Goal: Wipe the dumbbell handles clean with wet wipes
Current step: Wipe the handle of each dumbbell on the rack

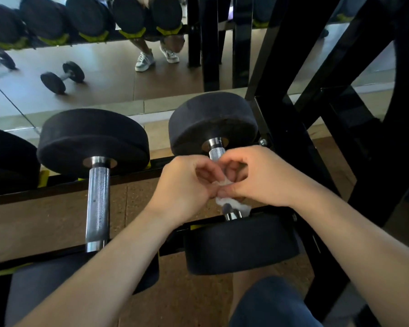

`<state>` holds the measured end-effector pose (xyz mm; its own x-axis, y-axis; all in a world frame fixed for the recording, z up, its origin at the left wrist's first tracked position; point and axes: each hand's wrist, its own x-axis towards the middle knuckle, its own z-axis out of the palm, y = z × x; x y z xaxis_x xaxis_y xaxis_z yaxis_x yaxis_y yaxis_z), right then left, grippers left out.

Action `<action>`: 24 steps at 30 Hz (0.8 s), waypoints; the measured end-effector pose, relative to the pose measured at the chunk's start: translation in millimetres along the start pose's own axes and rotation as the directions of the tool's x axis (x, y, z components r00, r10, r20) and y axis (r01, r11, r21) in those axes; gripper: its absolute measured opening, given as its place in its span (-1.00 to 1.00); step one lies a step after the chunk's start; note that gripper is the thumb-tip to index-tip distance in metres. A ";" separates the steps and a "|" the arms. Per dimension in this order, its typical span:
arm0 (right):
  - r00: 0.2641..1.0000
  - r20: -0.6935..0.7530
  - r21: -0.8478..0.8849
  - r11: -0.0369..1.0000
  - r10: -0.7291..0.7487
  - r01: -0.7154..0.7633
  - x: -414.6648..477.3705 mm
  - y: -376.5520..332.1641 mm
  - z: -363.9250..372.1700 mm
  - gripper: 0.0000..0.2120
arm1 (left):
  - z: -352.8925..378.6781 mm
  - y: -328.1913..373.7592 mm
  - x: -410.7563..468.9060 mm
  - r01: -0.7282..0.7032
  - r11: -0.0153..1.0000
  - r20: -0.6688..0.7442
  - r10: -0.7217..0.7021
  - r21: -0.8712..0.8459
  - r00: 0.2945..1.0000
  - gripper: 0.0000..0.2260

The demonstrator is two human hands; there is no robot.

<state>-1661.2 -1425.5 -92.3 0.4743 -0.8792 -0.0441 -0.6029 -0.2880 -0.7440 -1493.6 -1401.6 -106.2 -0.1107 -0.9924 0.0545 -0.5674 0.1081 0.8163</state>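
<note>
White and damp, the wet wipe lay wrapped round the knurled steel handle of a black dumbbell cradled on the rack. The left grip and right grip met over it, the fingers of both curled and pinching the cloth against the bar. Soft and light, the wipe looked liable to bunch on the knurling; the weight seemed too heavy to shift. Left of the left grip, a second dumbbell's handle lay bare.

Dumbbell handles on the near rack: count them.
2. Bare handle at left; second handle at right, under left hand and right hand holding a wipe. Far-left dumbbell's handle is hidden.
</note>
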 end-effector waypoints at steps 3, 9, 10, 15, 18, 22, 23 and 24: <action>0.999 0.009 -0.121 0.992 0.040 -0.038 -3.2 0.5 2.2 -0.84 | 2.0 -1.2 -2.9 -0.026 0.991 0.003 0.025 0.135 1.000 -0.78; 0.941 -0.103 0.188 0.935 0.323 -0.300 -10.3 18.3 5.3 -0.88 | 2.3 0.4 -5.1 -0.034 0.991 0.214 0.005 0.130 0.977 -0.89; 0.932 -0.146 0.184 0.934 0.333 -0.305 -8.2 20.5 8.4 -0.86 | 5.2 0.4 -5.2 -0.047 0.989 0.197 0.018 0.143 0.980 -0.89; 0.957 -0.106 0.134 0.957 0.271 -0.257 -19.9 12.1 1.8 -0.94 | 13.3 -0.7 -0.7 -0.106 0.962 0.078 0.089 0.252 0.993 -0.91; 0.962 0.012 0.026 0.962 0.271 -0.271 -26.0 7.2 -4.8 -0.83 | 14.6 0.3 0.6 -0.135 0.941 0.085 0.114 0.309 0.990 -0.98; 0.931 0.068 -0.011 0.934 0.358 -0.358 -16.4 16.8 -0.3 -0.83 | 6.4 -3.5 -4.5 -0.118 0.944 0.152 0.073 0.310 0.986 -0.93; 0.926 0.044 0.029 0.926 0.374 -0.375 -14.3 19.4 1.8 -0.84 | 4.0 -4.0 -6.1 -0.114 0.942 0.177 0.060 0.315 0.982 -0.92; 0.920 -0.011 0.089 0.917 0.391 -0.389 -10.3 21.4 3.8 -0.87 | 2.5 -4.2 -7.3 -0.120 0.939 0.190 0.060 0.323 0.980 -0.91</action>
<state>-1676.5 -1421.1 -110.3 0.1937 -0.9259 -0.3244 -0.6804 0.1115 -0.7244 -1492.4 -1394.7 -111.5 -0.2972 -0.9548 -0.0070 -0.7828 0.2394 0.5744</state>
